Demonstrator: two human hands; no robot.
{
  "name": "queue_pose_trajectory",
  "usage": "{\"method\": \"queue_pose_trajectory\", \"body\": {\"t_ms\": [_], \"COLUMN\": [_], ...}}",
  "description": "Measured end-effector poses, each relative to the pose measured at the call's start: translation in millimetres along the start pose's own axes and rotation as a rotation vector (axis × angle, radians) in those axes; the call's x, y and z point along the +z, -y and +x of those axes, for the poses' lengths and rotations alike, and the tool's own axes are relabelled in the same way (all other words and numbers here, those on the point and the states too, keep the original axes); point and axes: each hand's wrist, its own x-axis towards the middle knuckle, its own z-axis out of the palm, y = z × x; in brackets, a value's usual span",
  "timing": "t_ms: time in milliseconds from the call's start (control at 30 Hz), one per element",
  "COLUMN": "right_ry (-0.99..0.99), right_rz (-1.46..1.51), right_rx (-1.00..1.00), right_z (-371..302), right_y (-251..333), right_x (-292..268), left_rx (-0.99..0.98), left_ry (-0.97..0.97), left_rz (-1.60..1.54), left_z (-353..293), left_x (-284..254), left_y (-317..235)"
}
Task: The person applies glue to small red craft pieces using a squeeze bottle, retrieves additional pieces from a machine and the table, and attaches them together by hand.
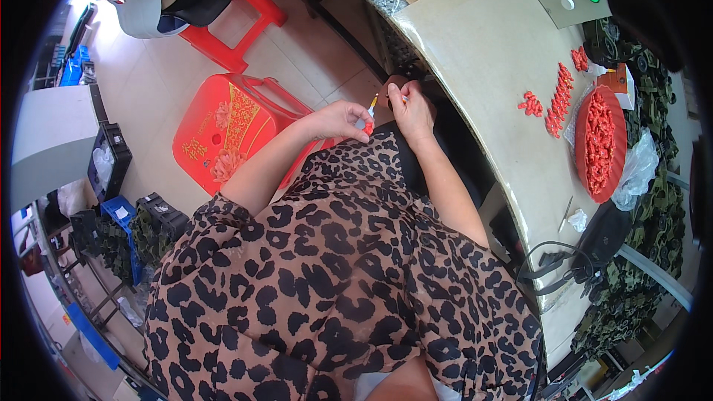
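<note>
My left hand [343,120] is closed in a pinch on a small red piece [368,128] above my lap. By the same fingertips stands a thin white-and-yellow stick [373,106] with a dark tip, pointing up; which fingers support it is unclear. Just to the right, my right hand [413,113] is closed, its thumb and forefinger pressed together. A tiny pale bit shows at that pinch, too small to name. The two hands are close but apart, beside the table edge.
On the table [475,52] at right, a red oval plate [616,171] holds many red pieces. Rows of red pieces [560,100] lie beside it, near a clear plastic bag [637,171] and a black cable [546,252]. Left of me stands a red stool [194,141].
</note>
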Motion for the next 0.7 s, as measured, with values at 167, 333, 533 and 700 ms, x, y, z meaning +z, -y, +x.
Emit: {"method": "queue_pose_trajectory", "body": {"t_ms": [167,333,533,700], "right_ry": [-0.005,0.041,0.042,-0.14], "right_rz": [0.052,0.282,0.469,0.483], "right_rx": [0.043,0.096,-0.053,-0.38], "right_z": [-0.7,-1.0,-23.2,-73.1], "right_y": [1.3,-4.7,-12.9,22.4], "right_x": [-2.9,-5.3,-12.4,-96.6], "left_rx": [-0.008,0.007,0.022,-0.072], "left_ry": [-0.017,0.003,-0.006,-0.031], "left_rz": [0.014,-0.034,-0.003,-0.002], "left_z": [-0.2,0.2,-0.6,-2.7], "left_x": [-0.7,0.5,3.0,-6.0], "left_y": [2.2,0.1,-5.4,-2.1]}}
